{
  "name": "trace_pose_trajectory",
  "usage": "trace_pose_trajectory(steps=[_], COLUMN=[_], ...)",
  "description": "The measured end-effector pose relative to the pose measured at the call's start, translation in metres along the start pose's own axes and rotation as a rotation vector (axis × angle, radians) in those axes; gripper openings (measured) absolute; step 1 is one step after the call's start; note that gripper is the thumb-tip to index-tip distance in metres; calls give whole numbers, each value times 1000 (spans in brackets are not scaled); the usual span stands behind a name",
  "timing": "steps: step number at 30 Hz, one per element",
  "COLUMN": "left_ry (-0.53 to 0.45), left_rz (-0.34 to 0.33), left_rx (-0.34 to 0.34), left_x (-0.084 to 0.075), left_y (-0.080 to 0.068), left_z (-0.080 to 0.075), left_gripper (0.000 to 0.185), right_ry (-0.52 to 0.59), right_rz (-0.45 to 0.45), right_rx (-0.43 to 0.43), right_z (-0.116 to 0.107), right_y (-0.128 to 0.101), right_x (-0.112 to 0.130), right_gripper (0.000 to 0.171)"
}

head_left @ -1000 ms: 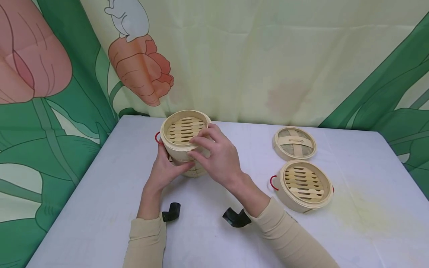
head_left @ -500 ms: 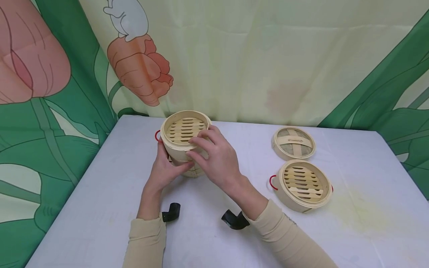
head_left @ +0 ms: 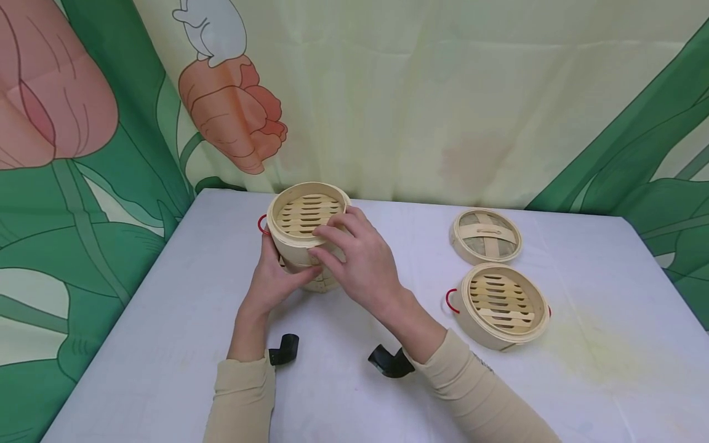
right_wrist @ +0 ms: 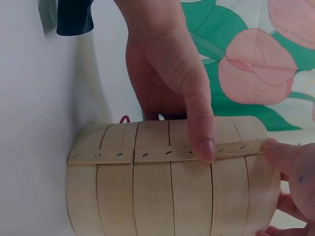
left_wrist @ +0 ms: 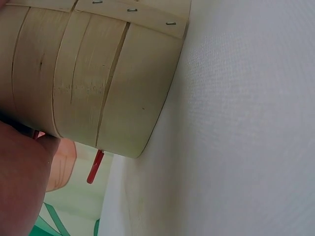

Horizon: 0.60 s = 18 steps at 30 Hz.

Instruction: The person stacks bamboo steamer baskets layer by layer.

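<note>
Head view recorded a white table (head_left: 166, 320) before a flower-printed curtain (head_left: 66, 123). At the far left-centre of the table stood a stack of bamboo steamer baskets (head_left: 306, 234), upright, its axis vertical, a red loop handle (head_left: 262, 224) showing on its left side. The left hand (head_left: 271, 280) gripped the stack's near-left wall, thumb laid across the front of the joint between tiers. The right hand (head_left: 360, 261) came over from the right, fingers curled on the top tier's near rim and wall. Both hands were clamped on the stack, one on either flank; the right sat higher, on the upper tier. The right wrist view showed the left thumb (right_wrist: 199, 132) pressed on the stapled band. To the right, well apart from the hands, a single steamer basket (head_left: 503, 306) lay near the table's front, and a woven lid (head_left: 486, 235) just behind it. The right hand was the nearer to both.
</note>
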<state>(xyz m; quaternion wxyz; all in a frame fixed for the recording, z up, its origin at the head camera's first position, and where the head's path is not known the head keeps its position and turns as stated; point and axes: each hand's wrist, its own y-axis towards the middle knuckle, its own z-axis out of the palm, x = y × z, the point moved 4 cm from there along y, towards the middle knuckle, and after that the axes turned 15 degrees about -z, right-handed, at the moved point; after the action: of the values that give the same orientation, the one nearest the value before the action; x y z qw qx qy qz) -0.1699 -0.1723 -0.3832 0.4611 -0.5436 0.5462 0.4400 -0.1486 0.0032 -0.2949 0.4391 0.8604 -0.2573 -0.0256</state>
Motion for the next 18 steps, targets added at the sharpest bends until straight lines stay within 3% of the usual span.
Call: trace_pose_trajectory(steps=[8,18], left_ry=[14,-3], left_rz=[-31,8], left_rx=[-3,-6], left_x=[-1,-2], left_y=[-1,-1], left_z=[0,-1], left_gripper=[114,115], right_ry=[47,167], right_rz=[-24,5], right_rx=[3,-50], right_z=[-1,-10], right_y=[-2,-9], right_x=[-1,-8], right_gripper=[25,28])
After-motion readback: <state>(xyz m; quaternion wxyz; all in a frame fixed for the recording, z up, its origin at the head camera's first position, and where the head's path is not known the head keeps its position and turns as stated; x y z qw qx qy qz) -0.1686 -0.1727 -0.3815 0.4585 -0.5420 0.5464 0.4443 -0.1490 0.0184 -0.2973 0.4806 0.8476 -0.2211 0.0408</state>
